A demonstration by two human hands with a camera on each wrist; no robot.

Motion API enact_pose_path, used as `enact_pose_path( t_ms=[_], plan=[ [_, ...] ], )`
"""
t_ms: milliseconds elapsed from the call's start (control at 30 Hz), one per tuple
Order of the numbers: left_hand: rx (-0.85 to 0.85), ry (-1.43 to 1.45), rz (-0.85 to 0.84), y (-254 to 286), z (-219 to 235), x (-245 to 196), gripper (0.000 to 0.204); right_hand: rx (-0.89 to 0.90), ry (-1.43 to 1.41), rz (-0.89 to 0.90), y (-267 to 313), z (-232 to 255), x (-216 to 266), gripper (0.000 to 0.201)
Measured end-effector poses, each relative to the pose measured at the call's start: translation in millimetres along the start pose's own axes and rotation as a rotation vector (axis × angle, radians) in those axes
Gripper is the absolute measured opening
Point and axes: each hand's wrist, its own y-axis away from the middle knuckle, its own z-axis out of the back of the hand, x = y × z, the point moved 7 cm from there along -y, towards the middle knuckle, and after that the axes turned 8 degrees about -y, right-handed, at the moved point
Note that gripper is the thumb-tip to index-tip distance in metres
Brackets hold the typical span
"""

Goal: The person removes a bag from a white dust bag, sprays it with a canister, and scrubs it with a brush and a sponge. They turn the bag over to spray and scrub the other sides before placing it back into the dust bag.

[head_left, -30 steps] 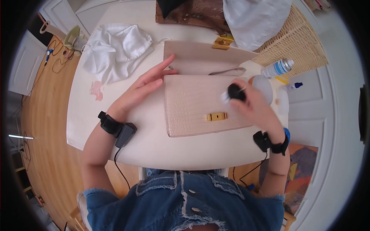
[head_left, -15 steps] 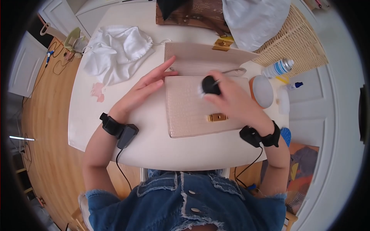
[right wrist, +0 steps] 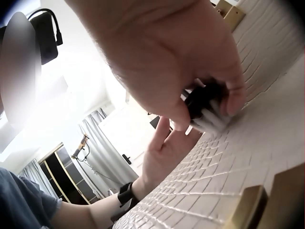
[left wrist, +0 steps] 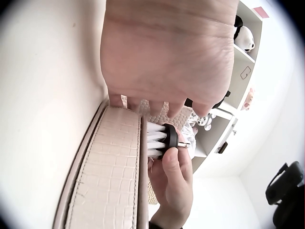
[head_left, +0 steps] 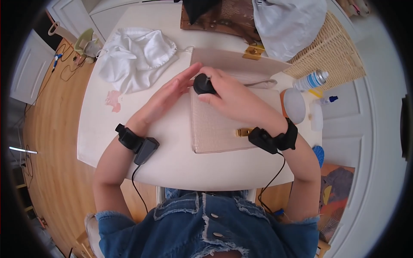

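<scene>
A pale pink crocodile-textured handbag (head_left: 211, 135) lies on the white table with its flap (head_left: 241, 62) folded back and its gold clasp (head_left: 244, 132) facing up. My right hand (head_left: 236, 99) grips a round black brush (head_left: 202, 84) with white bristles (left wrist: 156, 138) and a thin metal shank. In the right wrist view the bristles (right wrist: 209, 119) are down at the bag's textured front, near its upper left corner. My left hand (head_left: 165, 101) keeps its fingers straight along the bag's left edge, fingertips beside the brush in the head view.
A white cloth bag (head_left: 135, 56) lies to the left. On the right stand a round tub (head_left: 294, 106), a spray can (head_left: 310, 80) and a small blue-capped bottle (head_left: 329, 99). A wicker basket (head_left: 333, 47) and a brown bag (head_left: 215, 19) are at the back.
My right hand has swept the brush leftward across the bag, from its right side to the upper left corner. The left hand stays at the left edge.
</scene>
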Motion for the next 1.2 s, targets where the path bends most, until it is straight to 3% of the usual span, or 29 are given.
enact_pose_path(
  t_ms=[33,100,233,300,367,433,533,567,633,733,833,900,967,1067,1100,1200],
  plan=[
    [-0.007,-0.001,-0.001,0.5,0.8,-0.2,0.072,0.006,-0.001,0.004,-4.1,5.5,1.7,0.044],
    [0.015,0.070,-0.013,0.1,-0.9,0.0,0.069,0.053,0.035,-0.227,-10.1,14.0,-11.6,0.044],
    [0.011,0.127,0.012,-0.9,-0.7,2.7,0.068,0.067,0.069,-0.108,-17.1,-1.9,-6.0,0.045],
    [-0.028,0.162,-0.013,-0.9,-0.6,-0.8,0.068,0.014,0.177,0.062,-9.2,-17.6,15.9,0.044],
    [-0.014,0.186,-0.001,0.3,-0.7,-0.7,0.068,0.064,0.095,-0.017,1.2,-24.5,26.6,0.048],
    [-0.004,0.213,0.008,0.5,-0.4,0.6,0.068,0.485,0.025,-0.046,22.3,-46.5,40.5,0.049],
    [0.001,0.183,0.001,0.4,0.6,2.4,0.067,0.557,-0.077,-0.061,32.9,-46.3,47.6,0.049],
    [0.003,0.186,0.003,0.4,0.6,2.9,0.067,0.557,-0.079,-0.063,29.3,-47.0,40.0,0.049],
    [0.016,0.187,0.009,-0.5,-1.2,4.0,0.067,0.240,0.012,0.033,5.1,-25.8,17.9,0.046],
    [-0.024,0.209,-0.010,-0.9,1.1,3.6,0.067,0.080,0.120,0.009,-15.0,-13.4,5.3,0.050],
    [-0.025,0.181,-0.018,0.4,1.4,0.1,0.067,0.044,0.167,0.107,-6.1,-26.0,10.4,0.053],
    [-0.015,0.189,-0.008,0.6,1.0,1.0,0.068,0.329,0.153,0.006,21.2,-42.6,34.9,0.053],
    [-0.004,0.203,0.000,0.4,-0.2,3.2,0.068,0.439,0.089,0.098,52.3,-50.2,58.6,0.052],
    [0.000,0.177,0.004,0.0,-0.9,2.9,0.068,0.609,-0.044,0.076,74.1,-47.7,64.8,0.050],
    [-0.006,0.168,0.013,0.2,-0.4,2.7,0.068,0.609,-0.045,0.075,75.0,-42.3,59.4,0.050],
    [-0.002,0.168,0.008,0.1,-0.5,5.5,0.069,0.220,0.183,-0.031,54.8,4.5,8.9,0.052]
  ],
)
